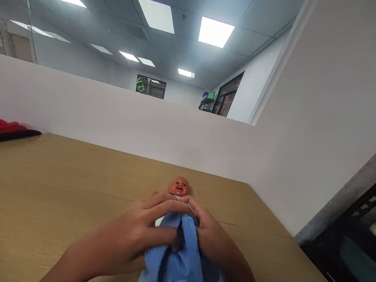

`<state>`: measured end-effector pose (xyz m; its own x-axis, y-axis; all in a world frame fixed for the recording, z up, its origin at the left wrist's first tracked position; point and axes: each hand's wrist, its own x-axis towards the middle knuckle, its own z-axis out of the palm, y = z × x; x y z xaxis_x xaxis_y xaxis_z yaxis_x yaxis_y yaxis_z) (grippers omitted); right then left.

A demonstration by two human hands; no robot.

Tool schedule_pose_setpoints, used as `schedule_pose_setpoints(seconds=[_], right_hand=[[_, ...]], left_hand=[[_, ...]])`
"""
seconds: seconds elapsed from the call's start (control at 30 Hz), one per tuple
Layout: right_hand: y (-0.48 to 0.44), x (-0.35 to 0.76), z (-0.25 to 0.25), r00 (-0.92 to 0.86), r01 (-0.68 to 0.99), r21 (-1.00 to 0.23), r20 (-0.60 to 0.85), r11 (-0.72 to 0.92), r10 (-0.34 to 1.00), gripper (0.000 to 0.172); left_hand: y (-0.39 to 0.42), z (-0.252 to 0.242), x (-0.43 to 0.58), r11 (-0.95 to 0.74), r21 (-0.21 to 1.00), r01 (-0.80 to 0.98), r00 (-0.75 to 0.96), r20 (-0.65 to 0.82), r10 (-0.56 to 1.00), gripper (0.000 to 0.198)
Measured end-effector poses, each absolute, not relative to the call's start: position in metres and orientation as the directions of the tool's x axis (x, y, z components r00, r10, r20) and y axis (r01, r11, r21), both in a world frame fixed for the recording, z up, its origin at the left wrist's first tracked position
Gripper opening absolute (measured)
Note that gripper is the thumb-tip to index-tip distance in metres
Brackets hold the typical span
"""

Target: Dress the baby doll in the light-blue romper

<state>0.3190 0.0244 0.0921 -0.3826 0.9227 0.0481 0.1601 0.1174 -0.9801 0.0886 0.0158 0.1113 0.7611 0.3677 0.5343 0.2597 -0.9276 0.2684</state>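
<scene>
Pressing a blue cloth [179,254] around a doll [178,187], both hands (left [141,231], right [210,235]) rest on a tan table [58,188] beneath white partitions [117,117].

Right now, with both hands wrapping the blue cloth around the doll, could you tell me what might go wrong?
The left hand and right hand cover most of the blue cloth, so a fold could slip loose unseen. The cloth sits close under the doll head and might ride up over its face. The bundle lies near the lower edge of the view, possibly near the edge of the table, where it could slide off.
</scene>
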Motion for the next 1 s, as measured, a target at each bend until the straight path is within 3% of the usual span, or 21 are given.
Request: schedule_pose_setpoints(seconds=[0.07, 0.13, 0.23, 0.3, 0.37, 0.5, 0.63, 0.7, 0.77, 0.87, 0.93, 1.0], right_hand=[[0.021, 0.321, 0.097, -0.426, 0.206, -0.97, 0.027, 0.126, 0.904, 0.03], [0.015, 0.323, 0.101, -0.387, 0.277, -0.936, 0.1, 0.219, 0.917, 0.028], [0.003, 0.325, 0.104, -0.244, 0.431, -0.811, 0.317, 0.395, 0.917, 0.029], [-0.003, 0.325, 0.106, -0.244, 0.495, -0.729, 0.405, 0.473, 0.881, 0.031], [-0.007, 0.322, 0.107, -0.334, 0.506, -0.709, 0.364, 0.491, 0.869, 0.039], [-0.002, 0.31, 0.1, -0.492, 0.501, -0.731, 0.201, 0.464, 0.847, 0.071], [0.011, 0.3, 0.08, -0.296, 0.473, -0.826, 0.178, 0.306, 0.938, 0.077], [0.019, 0.299, 0.073, -0.259, 0.365, -0.903, 0.137, 0.228, 0.956, 0.067], [0.026, 0.303, 0.073, -0.33, 0.219, -0.956, 0.115, 0.194, 0.937, 0.054], [0.031, 0.314, 0.083, -0.298, 0.062, -0.97, 0.208, 0.237, 0.932, 0.043], [0.028, 0.32, 0.09, -0.152, 0.037, -0.94, 0.33, 0.339, 0.932, 0.039], [0.023, 0.322, 0.093, -0.085, 0.023, -0.911, 0.41, 0.413, 0.908, 0.033]], left_hand=[[0.019, 0.11, 0.087, -0.906, 0.345, 0.244, 0.719, 0.563, 0.408, 0.014], [0.022, 0.108, 0.083, -0.85, 0.475, 0.227, 0.625, 0.599, 0.501, 0.01], [0.027, 0.106, 0.078, -0.75, 0.627, 0.209, 0.451, 0.619, 0.643, 0.025], [0.03, 0.104, 0.077, -0.685, 0.69, 0.234, 0.358, 0.593, 0.721, 0.027], [0.033, 0.102, 0.077, -0.601, 0.76, 0.247, 0.274, 0.54, 0.796, 0.022], [0.035, 0.1, 0.079, -0.46, 0.862, 0.21, 0.181, 0.429, 0.885, 0.013], [0.035, 0.103, 0.083, -0.441, 0.863, 0.249, 0.226, 0.391, 0.892, 0.007], [0.036, 0.105, 0.084, -0.46, 0.846, 0.268, 0.263, 0.395, 0.88, 0.004], [0.037, 0.106, 0.082, -0.484, 0.817, 0.313, 0.297, 0.4, 0.867, 0.005], [0.038, 0.105, 0.079, -0.489, 0.744, 0.454, 0.334, 0.366, 0.868, 0.005], [0.038, 0.101, 0.079, -0.523, 0.674, 0.522, 0.362, 0.38, 0.851, 0.015], [0.036, 0.098, 0.083, -0.582, 0.643, 0.497, 0.391, 0.433, 0.812, 0.045]])
